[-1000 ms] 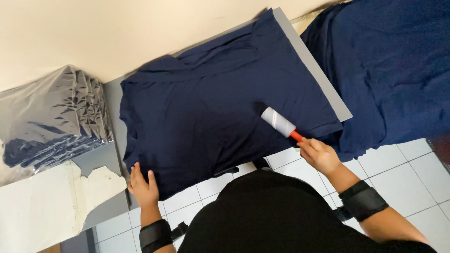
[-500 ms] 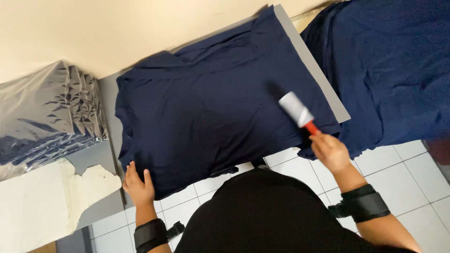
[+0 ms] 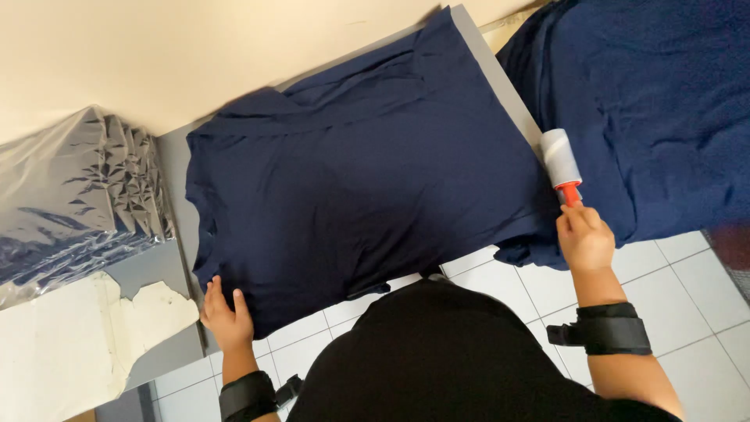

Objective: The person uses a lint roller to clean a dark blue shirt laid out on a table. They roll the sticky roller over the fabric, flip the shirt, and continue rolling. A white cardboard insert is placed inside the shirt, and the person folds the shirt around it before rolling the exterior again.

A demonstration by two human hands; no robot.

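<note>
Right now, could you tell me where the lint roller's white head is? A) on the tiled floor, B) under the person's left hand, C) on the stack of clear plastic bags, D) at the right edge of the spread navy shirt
D: the right hand holds the lint roller by its red handle, its white head at the right edge of the navy shirt spread on the table.

At nine o'clock lies a stack of clear plastic bags (image 3: 78, 195). At seven o'clock is torn white paper (image 3: 70, 352). At two o'clock a pile of navy cloth (image 3: 656, 101). White floor tiles (image 3: 687, 297) at five o'clock.
</note>
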